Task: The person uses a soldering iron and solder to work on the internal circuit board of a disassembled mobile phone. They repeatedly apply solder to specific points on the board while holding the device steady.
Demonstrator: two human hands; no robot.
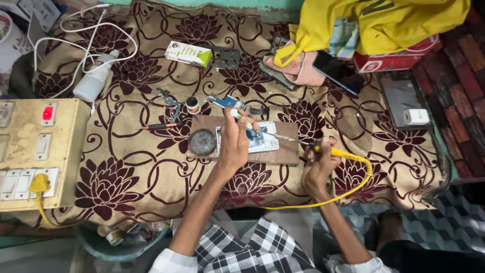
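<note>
Matt wooden board (283,151) on rough patterned cloth (131,167)

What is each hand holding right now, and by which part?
The right hand holds a soldering iron by its yellow handle, tip toward the opened phone. The left hand pinches a small white and green tool at its lower end over the phone.

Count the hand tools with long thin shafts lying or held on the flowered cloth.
2. A yellow-handled soldering iron is held in the right hand, and a red-and-black-handled screwdriver lies left of the brown wooden board. Others may be hidden under clutter.
</note>
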